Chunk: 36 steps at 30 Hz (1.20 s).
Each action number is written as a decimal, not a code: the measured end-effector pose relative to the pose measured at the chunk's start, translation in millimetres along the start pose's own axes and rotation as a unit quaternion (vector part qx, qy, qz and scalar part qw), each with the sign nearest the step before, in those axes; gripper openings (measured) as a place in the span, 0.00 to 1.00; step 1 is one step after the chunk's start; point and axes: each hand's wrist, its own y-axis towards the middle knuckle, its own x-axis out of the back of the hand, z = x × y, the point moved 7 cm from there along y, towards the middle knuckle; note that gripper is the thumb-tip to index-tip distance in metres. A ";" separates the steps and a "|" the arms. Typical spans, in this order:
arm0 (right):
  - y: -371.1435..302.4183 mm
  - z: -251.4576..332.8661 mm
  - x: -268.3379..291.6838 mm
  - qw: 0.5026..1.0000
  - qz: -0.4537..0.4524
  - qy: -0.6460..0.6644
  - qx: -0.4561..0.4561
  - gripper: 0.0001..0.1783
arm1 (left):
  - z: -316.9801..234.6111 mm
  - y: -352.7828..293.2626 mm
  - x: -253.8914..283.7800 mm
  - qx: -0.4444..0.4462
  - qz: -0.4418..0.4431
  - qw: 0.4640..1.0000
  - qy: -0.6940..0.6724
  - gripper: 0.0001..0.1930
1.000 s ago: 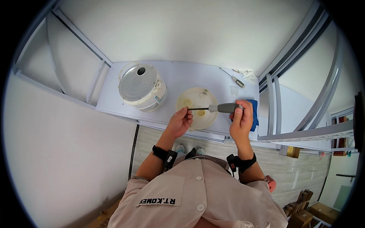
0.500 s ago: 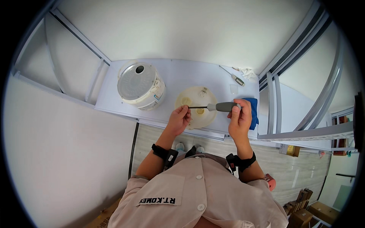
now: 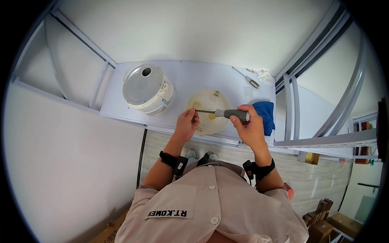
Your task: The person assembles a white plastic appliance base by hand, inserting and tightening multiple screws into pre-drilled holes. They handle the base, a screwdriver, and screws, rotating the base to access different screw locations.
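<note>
A screwdriver point(image 3: 237, 115) with a grey handle and thin dark shaft lies nearly level in front of me, between my two hands. My right hand point(image 3: 253, 128) grips the end of the handle between thumb and fingers. At the other end, my left hand point(image 3: 187, 124) is closed in a pinch on the shaft's tip. The fingertips hide the tip, so I cannot tell whether something small is there too. Below the shaft sits a round cream-coloured plastic lid or disc point(image 3: 221, 124) with several fittings on it.
A white round tub point(image 3: 148, 91) with a hole in its grey top stands at the left of the white table point(image 3: 190, 75). At the right are another screwdriver point(image 3: 252, 82), a small clear cup point(image 3: 248, 92), a crumpled white tissue point(image 3: 264, 75) and a blue cloth point(image 3: 265, 115). Metal frames point(image 3: 288, 107) flank the table.
The screwdriver has shifted slightly left along with my left hand. My right hand's fingers have changed their hold on the handle, and its end now shows more plainly.
</note>
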 end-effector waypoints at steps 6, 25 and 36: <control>1.6 24.5 -2.1 0.982 0.041 -0.084 0.165 0.18 | 3.6 -1.1 1.1 0.025 -0.004 0.999 -0.048 0.07; 0.8 -8.2 9.4 0.998 -0.047 0.017 0.047 0.21 | 3.0 -7.6 -6.4 0.018 0.030 0.998 0.042 0.09; 4.8 5.7 -5.8 0.997 -0.021 -0.011 0.073 0.20 | -26.6 -20.1 -3.6 -0.023 -0.037 0.993 0.112 0.13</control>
